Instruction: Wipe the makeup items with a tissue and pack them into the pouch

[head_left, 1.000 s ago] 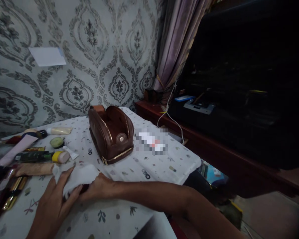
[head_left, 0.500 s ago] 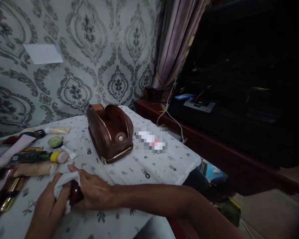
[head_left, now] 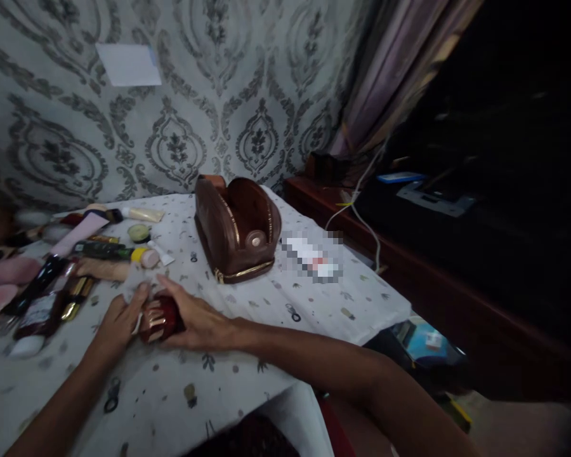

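Observation:
A glossy dark red rounded container (head_left: 164,317) with gold marks on its face is gripped in my right hand (head_left: 202,325), fingers wrapped round its right side. Its exact kind is unclear. My left hand (head_left: 120,322) is closed on a thin white tissue (head_left: 136,278), pressed close to the container's left side. Both hands are just above the patterned white tablecloth (head_left: 238,374). Beyond them stands a brown leather toiletry bag (head_left: 219,231), unzipped at the top, its inside partly visible.
Cosmetics lie on the left: a green bottle (head_left: 102,249), a beige tube (head_left: 105,269), a pink tube (head_left: 83,231), a small green-topped jar (head_left: 139,233) and a brown bottle (head_left: 40,314). A blurred-out white item (head_left: 311,257) lies right of the bag. A dark red wooden ledge (head_left: 309,193) runs along the right.
The view has shifted, so the table sits further right and higher. The red container has turned to show its gold marks, and the tissue covers less of it.

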{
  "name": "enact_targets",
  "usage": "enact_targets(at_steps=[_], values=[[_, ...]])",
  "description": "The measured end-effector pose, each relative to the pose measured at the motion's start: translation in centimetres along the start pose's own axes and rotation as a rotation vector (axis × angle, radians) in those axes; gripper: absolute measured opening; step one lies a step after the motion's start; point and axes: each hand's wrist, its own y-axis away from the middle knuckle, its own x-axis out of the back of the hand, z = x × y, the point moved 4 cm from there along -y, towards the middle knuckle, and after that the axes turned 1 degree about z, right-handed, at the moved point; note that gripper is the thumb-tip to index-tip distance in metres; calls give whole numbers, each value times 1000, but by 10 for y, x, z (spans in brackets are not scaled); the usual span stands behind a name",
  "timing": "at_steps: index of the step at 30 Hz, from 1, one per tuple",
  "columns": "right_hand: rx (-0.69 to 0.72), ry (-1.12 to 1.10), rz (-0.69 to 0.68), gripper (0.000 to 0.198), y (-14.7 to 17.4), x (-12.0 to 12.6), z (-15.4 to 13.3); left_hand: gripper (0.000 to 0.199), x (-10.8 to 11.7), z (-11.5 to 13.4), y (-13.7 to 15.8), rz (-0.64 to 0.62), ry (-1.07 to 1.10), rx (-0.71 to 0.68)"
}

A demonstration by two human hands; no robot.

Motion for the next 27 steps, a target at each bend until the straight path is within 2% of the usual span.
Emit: enact_targets(at_steps=[2,5,8,10,13,16,19,23,27], values=[[-51,-102,68,119,-3,0,7,64,-3,-2,1,-1,-5,47],[-76,-342,172,119,-8,-2,16,71,-9,-2,2,-14,77,25],[-100,-579,225,114,-10,-3,20,68,-12,0,3,-13,156,-61],[-124,-654,250,109,-11,-3,20,63,-13,2,3,-20,203,-130],[-143,-706,269,93,-12,-1,17,58,-15,0,3,-55,276,-171],[-158,-736,273,74,-13,-1,17,56,-17,-3,4,-105,314,-151],[-154,-691,312,67,-13,1,20,56,-18,-1,8,-135,242,-196],[-94,-397,364,56,-10,4,20,52,-15,11,16,-106,36,-407],[5,-119,285,35,-7,2,10,48,-14,17,20,-116,-2,-450]])
